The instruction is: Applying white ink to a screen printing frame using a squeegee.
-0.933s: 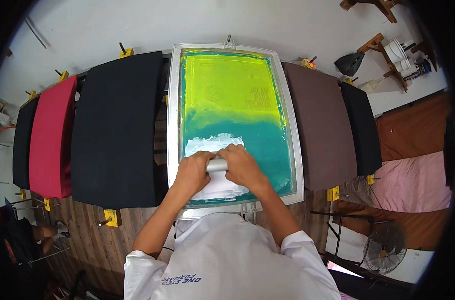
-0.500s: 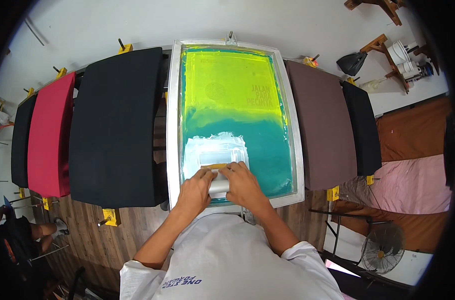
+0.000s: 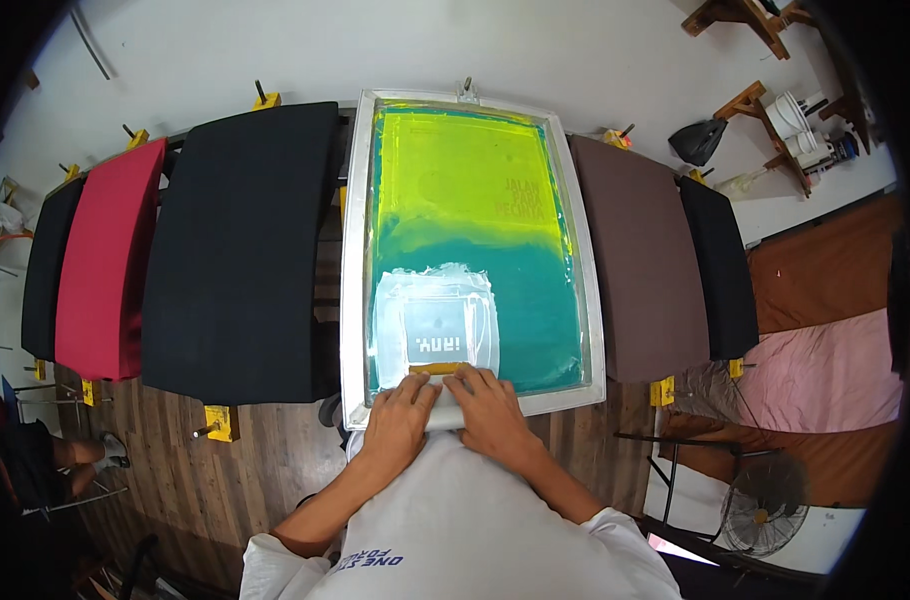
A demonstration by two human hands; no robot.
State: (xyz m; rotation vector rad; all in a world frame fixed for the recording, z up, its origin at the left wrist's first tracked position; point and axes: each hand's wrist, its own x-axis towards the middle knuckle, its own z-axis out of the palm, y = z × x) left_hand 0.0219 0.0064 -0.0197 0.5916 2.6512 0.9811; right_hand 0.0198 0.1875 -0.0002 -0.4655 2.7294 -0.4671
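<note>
My left hand [image 3: 400,415] and my right hand [image 3: 487,410] both grip a squeegee [image 3: 435,370], which has an amber blade and a silvery handle, at the near end of an aluminium-framed screen [image 3: 595,310]. The mesh [image 3: 533,325] is teal, with yellow-green over its far half and faint lettering at the right. White ink [image 3: 393,315] covers a patch at the near left, where a pale printed design shows just beyond the blade.
Padded boards in black [image 3: 235,260], red [image 3: 100,260] and mauve [image 3: 640,260] flank the screen on yellow clamps [image 3: 221,423]. A fan [image 3: 763,505] stands lower right, near brown and pink cloth [image 3: 820,365]. A person's leg [image 3: 85,450] shows lower left. Wall shelves [image 3: 765,130] hold tubs.
Both hands have drawn the squeegee toward my body, down to the screen's near edge, uncovering the design in the white patch. The seated person at the lower left has shifted slightly.
</note>
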